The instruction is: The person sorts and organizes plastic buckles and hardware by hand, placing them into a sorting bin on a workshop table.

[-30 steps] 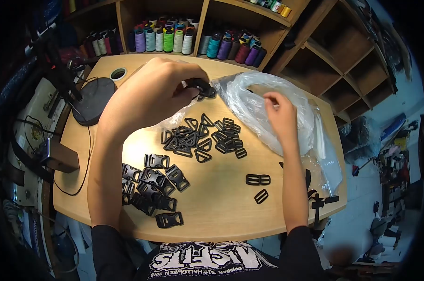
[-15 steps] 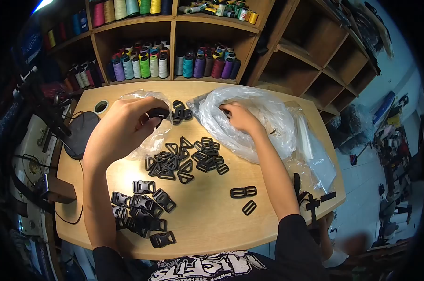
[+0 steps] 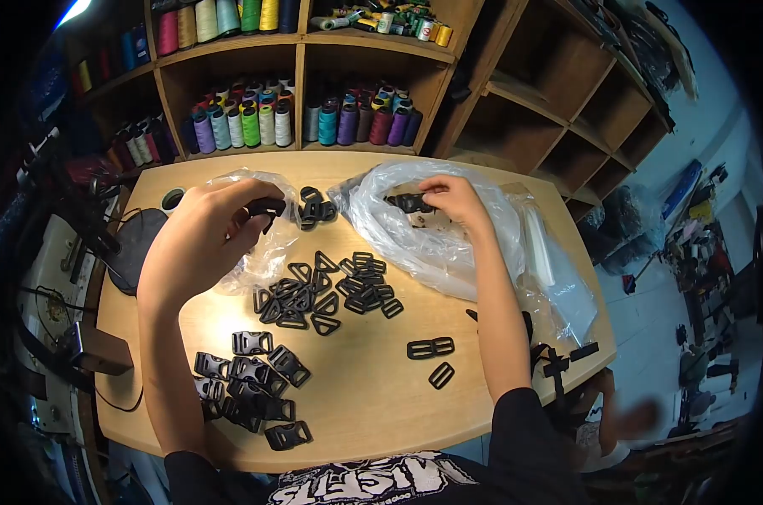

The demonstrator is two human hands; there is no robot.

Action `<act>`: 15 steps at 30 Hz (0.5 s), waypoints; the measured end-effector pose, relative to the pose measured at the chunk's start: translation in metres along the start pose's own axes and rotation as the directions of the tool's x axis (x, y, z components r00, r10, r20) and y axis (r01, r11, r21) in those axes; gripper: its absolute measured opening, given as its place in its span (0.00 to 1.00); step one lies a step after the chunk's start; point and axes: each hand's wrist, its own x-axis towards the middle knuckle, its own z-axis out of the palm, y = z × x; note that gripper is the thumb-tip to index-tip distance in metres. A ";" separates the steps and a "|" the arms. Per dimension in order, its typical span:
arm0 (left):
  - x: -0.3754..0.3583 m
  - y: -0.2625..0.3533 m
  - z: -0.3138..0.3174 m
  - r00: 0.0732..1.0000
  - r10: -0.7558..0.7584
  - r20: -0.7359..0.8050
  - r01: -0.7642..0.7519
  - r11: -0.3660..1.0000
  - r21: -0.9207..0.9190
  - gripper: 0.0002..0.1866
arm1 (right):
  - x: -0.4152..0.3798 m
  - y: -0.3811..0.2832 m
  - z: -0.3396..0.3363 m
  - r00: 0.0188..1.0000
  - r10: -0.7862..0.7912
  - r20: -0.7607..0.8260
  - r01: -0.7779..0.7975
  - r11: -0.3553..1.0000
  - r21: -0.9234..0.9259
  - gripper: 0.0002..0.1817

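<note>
My left hand (image 3: 217,227) is closed on black plastic pieces (image 3: 266,207) above a small clear bag (image 3: 272,252). At the mouth of a large clear plastic bag (image 3: 381,231), my right hand (image 3: 456,204) pinches black buckle parts (image 3: 408,203). Between the bags lie a few black buckle pieces (image 3: 316,208). Black triangular rings (image 3: 325,323) and rectangular sliders (image 3: 363,263) are heaped mid-table. Side-release buckles (image 3: 251,342) form a pile at the near left. Several loose sliders (image 3: 440,375) rest at the near right.
Shelves with thread cones (image 3: 248,123) stand behind the table (image 3: 356,412). A roll of tape (image 3: 172,199) and a dark round pad (image 3: 137,252) are at the left. Black straps (image 3: 557,364) lie at the right edge, where part of another person shows.
My right hand has risen out of the large bag's opening, and black buckle parts now show in its fingers. My left hand has stayed closed on its pieces. The view has shifted slightly.
</note>
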 end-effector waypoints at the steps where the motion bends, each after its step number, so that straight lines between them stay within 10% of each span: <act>1: 0.001 0.000 -0.001 1.000 0.004 -0.004 -0.004 1.000 -0.002 0.15 | -0.010 -0.015 -0.003 0.998 -0.020 -0.056 0.020 1.000 0.002 0.13; 10: 0.005 0.002 0.022 0.997 -0.001 -0.083 -0.009 0.992 -0.123 0.10 | -0.047 -0.047 -0.014 0.999 -0.025 -0.036 0.039 0.875 0.483 0.17; 15: 0.011 0.008 0.057 0.988 -0.156 0.014 0.148 0.899 -0.412 0.21 | -0.052 -0.046 -0.007 0.982 -0.101 -0.159 0.142 0.950 0.276 0.16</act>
